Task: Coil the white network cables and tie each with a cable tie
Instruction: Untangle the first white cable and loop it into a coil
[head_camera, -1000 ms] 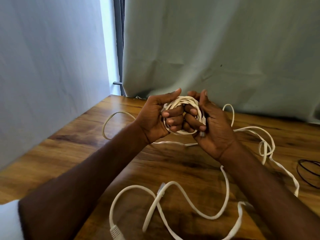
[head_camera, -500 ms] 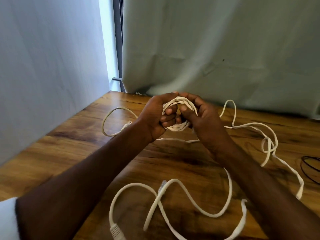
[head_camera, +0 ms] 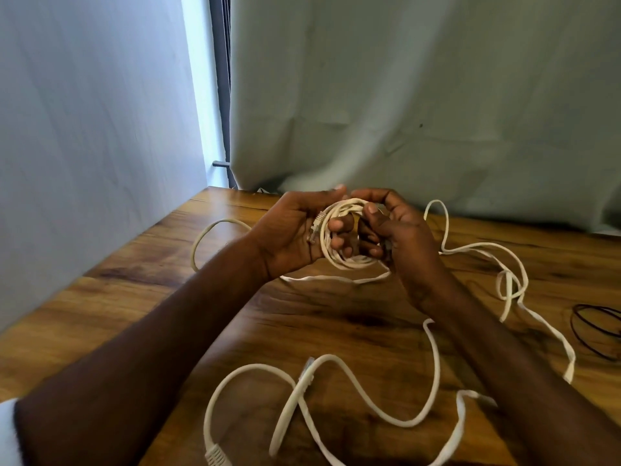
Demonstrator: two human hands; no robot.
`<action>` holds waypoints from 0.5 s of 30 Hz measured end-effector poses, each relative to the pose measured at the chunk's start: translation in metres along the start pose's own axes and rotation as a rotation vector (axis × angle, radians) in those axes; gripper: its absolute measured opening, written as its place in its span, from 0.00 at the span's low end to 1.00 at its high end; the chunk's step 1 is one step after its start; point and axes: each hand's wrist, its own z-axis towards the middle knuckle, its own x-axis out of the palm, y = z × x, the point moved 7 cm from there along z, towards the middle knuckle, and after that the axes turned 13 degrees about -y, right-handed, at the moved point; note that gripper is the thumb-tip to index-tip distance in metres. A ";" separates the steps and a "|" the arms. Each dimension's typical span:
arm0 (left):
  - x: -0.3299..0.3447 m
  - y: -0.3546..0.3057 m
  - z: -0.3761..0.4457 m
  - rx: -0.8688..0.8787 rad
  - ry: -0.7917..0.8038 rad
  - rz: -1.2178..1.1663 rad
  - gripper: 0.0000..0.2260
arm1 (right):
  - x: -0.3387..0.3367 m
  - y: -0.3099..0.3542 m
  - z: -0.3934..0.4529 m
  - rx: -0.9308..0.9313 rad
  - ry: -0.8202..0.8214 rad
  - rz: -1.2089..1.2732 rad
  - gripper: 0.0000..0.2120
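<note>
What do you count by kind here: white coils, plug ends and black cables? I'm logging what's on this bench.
White coil: 1
Plug ends clearly showing: 3
Black cable, far right: 1
Total: 5

Makeshift indoor work corner, wood-grain table, pale cloth backdrop, plain wall
</note>
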 end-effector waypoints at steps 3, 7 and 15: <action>0.000 0.004 0.002 -0.006 -0.024 0.044 0.19 | -0.002 0.003 -0.001 -0.035 0.050 -0.061 0.05; 0.004 0.000 -0.005 -0.033 0.061 0.089 0.13 | 0.008 0.006 -0.007 0.005 0.176 -0.003 0.04; -0.004 0.017 0.005 -0.035 0.039 0.102 0.21 | -0.004 -0.003 -0.001 -0.095 0.035 -0.090 0.05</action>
